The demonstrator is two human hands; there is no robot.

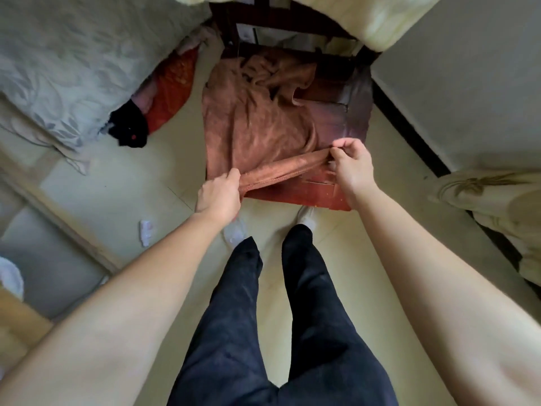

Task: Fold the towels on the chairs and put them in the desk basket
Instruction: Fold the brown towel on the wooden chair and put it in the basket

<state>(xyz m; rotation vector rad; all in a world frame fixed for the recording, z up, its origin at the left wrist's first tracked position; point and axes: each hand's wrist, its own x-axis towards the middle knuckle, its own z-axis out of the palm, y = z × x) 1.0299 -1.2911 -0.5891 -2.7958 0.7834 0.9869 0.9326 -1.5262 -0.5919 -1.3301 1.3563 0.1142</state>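
The person stands right up against a dark wooden chair [342, 121], bent over it. A pinkish-brown towel [251, 127] lies on the seat. It covers the left part of the seat and is bunched into wrinkles at the far end, near the chair back. The right strip of the seat is bare.

Both hands are on the towel's near hem. The left hand [218, 194] pinches it at the near left corner of the seat, fingers curled round the edge. The right hand [352, 168] pinches the same hem further right, thumb and fingertips closed on the cloth. Between them the hem is lifted a little and pulled into a taut band.

To my eye this is the very start of the fold: the edge is taken up, but the cloth is not yet spread or doubled. The next move probably calls for lifting the hem so the crumpled far end shakes out, then carrying it to the far edge with the corners matched.

A bed [58, 68] stands to the left, and a pale cloth [483, 197] lies off to the right. I can't see the basket from here.
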